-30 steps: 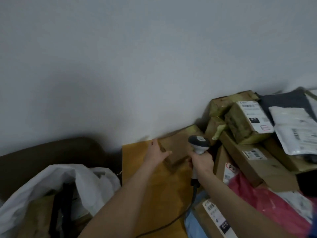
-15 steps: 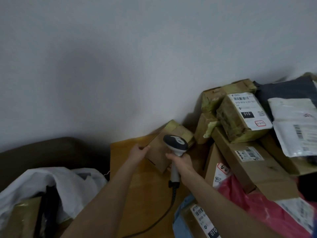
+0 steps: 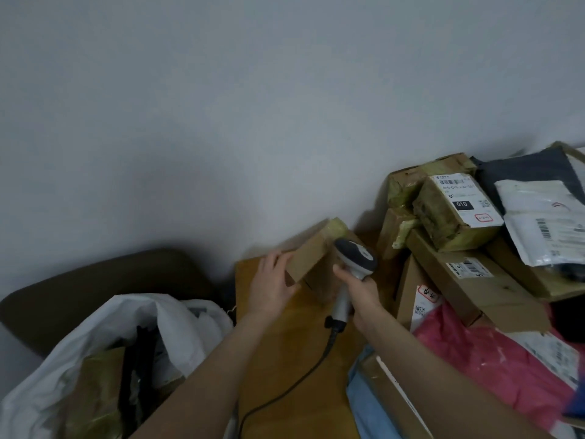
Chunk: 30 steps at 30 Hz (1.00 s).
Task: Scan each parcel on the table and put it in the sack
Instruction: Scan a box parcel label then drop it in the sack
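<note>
A small brown cardboard parcel [image 3: 311, 258] stands tilted on the wooden table [image 3: 285, 353] near the wall. My left hand [image 3: 272, 285] grips its near left corner. My right hand [image 3: 361, 291] holds a grey and white barcode scanner [image 3: 354, 258] by the handle, its head right beside the parcel's right side. The scanner's black cable [image 3: 300, 378] trails down over the table. The white sack [image 3: 126, 359] stands open at the lower left with packed parcels inside.
A pile of parcels fills the right: taped brown boxes [image 3: 459, 213], a long box [image 3: 474, 280], a white mailer [image 3: 544, 223], a pink bag [image 3: 493, 365], a blue one [image 3: 367, 407]. A dark chair back [image 3: 104, 283] stands behind the sack. The wall is close behind.
My left hand has tipped the small parcel up from the table and shifted its grip to the near corner. The scanner has swung in closer beside the parcel.
</note>
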### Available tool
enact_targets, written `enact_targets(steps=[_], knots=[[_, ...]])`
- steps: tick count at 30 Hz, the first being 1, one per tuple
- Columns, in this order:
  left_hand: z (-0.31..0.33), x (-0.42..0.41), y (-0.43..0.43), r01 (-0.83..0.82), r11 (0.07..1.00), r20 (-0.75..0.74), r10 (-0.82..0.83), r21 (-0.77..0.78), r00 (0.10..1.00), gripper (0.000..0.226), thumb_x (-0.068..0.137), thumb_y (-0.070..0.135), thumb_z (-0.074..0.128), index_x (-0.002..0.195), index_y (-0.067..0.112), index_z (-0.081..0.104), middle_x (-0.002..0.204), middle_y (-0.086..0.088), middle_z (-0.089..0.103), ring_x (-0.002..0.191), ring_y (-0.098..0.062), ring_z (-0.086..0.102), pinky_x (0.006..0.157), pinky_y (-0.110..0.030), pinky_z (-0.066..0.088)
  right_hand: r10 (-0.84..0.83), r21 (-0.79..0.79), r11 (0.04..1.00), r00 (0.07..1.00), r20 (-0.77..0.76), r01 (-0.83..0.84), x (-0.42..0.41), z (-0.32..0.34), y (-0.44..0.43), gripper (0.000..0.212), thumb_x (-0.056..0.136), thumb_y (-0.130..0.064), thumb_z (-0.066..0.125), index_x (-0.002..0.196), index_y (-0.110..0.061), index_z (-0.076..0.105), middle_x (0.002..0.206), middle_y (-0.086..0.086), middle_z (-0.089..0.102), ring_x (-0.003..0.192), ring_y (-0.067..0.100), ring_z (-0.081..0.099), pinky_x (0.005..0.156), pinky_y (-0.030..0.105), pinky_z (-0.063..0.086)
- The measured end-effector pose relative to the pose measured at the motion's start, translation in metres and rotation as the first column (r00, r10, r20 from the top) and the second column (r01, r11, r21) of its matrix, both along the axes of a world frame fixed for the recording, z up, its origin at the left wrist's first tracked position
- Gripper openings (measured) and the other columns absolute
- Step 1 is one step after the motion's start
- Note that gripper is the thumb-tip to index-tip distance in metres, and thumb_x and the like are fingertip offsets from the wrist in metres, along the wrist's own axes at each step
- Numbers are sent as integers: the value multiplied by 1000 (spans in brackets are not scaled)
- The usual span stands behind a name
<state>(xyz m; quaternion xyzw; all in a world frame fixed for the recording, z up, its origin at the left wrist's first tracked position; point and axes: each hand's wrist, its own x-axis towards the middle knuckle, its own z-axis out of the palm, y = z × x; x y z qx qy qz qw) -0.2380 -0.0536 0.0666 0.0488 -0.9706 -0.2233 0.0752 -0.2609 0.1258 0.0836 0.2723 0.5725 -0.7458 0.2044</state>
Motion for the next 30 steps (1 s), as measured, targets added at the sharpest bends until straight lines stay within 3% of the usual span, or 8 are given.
enact_targets(steps=[3,7,11,16,19,23,26,30], knots=[[-23,21,15,89,996,129,-92,26,987,60,81,29,72,136,27,47,128,7,43,116,-11,47,93,-21,44,-4,-12,1000,999,51,4,10,-7,4,42,81,-25,77,114,-14,53,100,8,63,88,24,60,68,33,49],[-40,30,22,-45,978,226,-3,206,974,49,90,31,62,137,24,48,136,4,42,121,-13,48,97,-28,48,-4,24,1000,996,85,2,17,-27,6,36,79,-26,78,105,-17,55,105,9,64,97,27,61,90,45,49],[-41,13,7,-315,917,343,222,245,913,57,95,34,56,145,18,36,147,-7,37,131,-24,43,100,-34,43,-10,49,999,994,109,4,15,-42,3,36,77,-28,79,100,-17,53,96,2,62,88,19,57,80,35,45],[-47,7,5,-501,681,623,83,535,778,42,100,30,46,135,5,48,123,-7,60,107,-22,57,89,-36,48,14,22,1000,992,125,-17,19,-51,-2,29,78,-25,79,96,-19,57,96,4,66,88,20,62,67,32,48],[-49,13,-4,-573,565,661,65,593,748,37,95,25,57,127,5,56,114,-6,65,102,-20,60,87,-36,50,12,31,999,993,116,-16,20,-49,-1,30,78,-24,78,100,-19,59,96,3,66,88,18,61,75,36,49],[-36,24,-22,-690,342,734,3,637,679,49,78,22,78,119,6,58,111,-8,69,101,-21,66,70,-31,57,26,23,999,998,60,-28,25,-36,0,24,78,-22,79,89,-25,58,94,0,65,86,16,60,67,32,48],[-25,36,-31,-686,311,722,-2,658,692,46,74,18,80,114,6,61,102,-7,73,94,-20,70,64,-28,57,35,26,999,999,30,-36,36,-23,-5,26,78,-22,79,90,-27,57,97,1,65,88,17,59,79,38,48],[-15,55,-38,-636,280,649,58,719,759,32,77,16,78,106,12,67,88,2,76,87,-14,72,73,-28,57,18,148,989,1000,-25,-14,64,2,-13,18,82,-18,76,88,-18,59,84,4,68,78,20,65,73,38,54]])
